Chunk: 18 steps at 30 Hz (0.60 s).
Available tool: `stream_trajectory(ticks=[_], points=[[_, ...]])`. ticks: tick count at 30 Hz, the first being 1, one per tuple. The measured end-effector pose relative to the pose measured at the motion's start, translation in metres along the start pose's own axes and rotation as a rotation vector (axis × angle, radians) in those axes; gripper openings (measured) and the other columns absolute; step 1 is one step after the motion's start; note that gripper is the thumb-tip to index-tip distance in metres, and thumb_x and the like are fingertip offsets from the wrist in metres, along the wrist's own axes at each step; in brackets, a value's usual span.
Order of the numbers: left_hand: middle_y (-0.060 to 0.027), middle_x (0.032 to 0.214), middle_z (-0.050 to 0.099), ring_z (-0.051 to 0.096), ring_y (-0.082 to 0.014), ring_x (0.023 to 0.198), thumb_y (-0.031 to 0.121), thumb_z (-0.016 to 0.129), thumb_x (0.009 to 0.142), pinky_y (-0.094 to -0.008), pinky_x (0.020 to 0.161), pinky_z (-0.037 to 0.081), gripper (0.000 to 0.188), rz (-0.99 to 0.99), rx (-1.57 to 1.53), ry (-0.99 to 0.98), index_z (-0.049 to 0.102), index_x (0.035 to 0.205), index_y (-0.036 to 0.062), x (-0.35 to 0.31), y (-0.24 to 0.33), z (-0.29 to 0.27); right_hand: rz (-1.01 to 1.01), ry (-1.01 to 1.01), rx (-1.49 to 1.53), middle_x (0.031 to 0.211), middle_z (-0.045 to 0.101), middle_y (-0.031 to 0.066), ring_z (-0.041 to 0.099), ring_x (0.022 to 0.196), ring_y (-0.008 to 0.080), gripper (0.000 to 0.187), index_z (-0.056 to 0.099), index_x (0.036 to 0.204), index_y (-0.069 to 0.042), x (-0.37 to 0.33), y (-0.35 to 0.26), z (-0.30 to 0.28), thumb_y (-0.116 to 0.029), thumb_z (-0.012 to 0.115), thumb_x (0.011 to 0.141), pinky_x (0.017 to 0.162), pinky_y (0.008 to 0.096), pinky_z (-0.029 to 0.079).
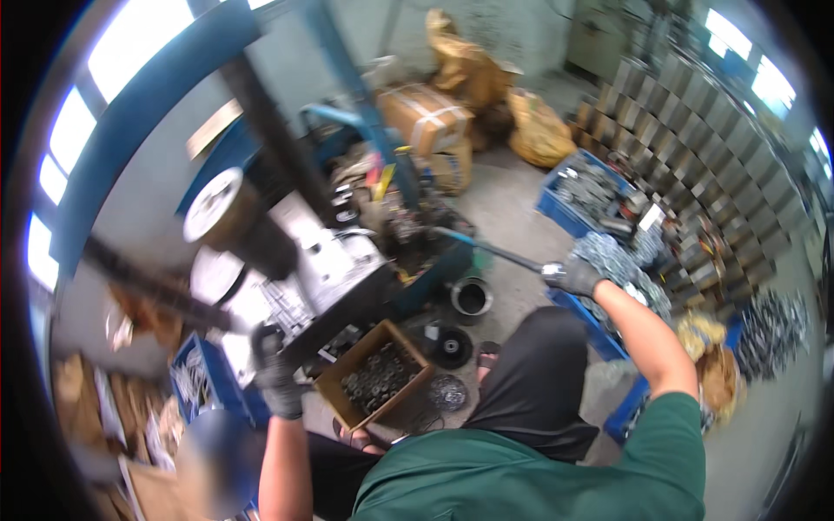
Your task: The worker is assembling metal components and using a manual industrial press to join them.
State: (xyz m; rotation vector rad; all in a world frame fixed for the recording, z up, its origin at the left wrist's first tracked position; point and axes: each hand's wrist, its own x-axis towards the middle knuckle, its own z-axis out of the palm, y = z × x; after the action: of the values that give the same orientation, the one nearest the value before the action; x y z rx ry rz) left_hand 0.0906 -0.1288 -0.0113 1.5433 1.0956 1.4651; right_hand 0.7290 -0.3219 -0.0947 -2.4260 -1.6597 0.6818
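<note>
My right hand (pixel 577 278), in a dark grey glove, is closed round the end of a long lever (pixel 508 254). The lever is dark toward the hand and blue toward the press. At the near edge of the press's metal table (pixel 347 276) is my left hand (pixel 280 382), gloved too. Its fingers point up and are blurred, so what they hold, if anything, does not show. Above the table hangs the thick metal cylinder (pixel 248 230) of the press, inside a blue frame (pixel 148 122). A flat slotted metal piece (pixel 287 311) lies on the table near my left hand.
An open cardboard box (pixel 408 382) of small metal rings stands between my legs, with a black round part (pixel 449 346) and a metal ring (pixel 472 297) beside it. Blue crates (pixel 565 227) of metal parts line the right, before stacked metal pieces (pixel 695 130). Another blue crate (pixel 208 382) sits left.
</note>
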Motion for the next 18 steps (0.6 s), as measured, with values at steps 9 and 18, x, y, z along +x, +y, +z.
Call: stream_trajectory(ticks=[9, 18], points=[[-0.0129, 0.116, 0.074, 0.07, -0.0205, 0.111, 0.013, 0.063, 0.103, -0.0368, 0.1, 0.055, 0.03, -0.174, -0.101, -0.622, 0.067, 0.129, 0.0, -0.075, 0.013, 0.082, -0.461, -0.389, 0.726, 0.119, 0.069, 0.0056, 0.067, 0.105, 0.0158, 0.065, 0.058, 0.143, -0.005, -0.009, -0.298, -0.052, -0.021, 0.084, 0.086, 0.088, 0.0328, 0.059], [-0.0069, 0.108, 0.07, 0.068, -0.0189, 0.106, 0.001, 0.066, 0.099, -0.0368, 0.093, 0.058, 0.028, -0.618, -0.28, -0.657, 0.061, 0.127, -0.0001, -0.07, -0.014, 0.105, -0.517, -0.297, 1.236, 0.12, 0.068, 0.0066, 0.07, 0.109, 0.0172, 0.058, 0.053, 0.142, -0.007, -0.02, -0.424, 0.038, -0.001, 0.08, 0.091, 0.095, 0.0323, 0.06]])
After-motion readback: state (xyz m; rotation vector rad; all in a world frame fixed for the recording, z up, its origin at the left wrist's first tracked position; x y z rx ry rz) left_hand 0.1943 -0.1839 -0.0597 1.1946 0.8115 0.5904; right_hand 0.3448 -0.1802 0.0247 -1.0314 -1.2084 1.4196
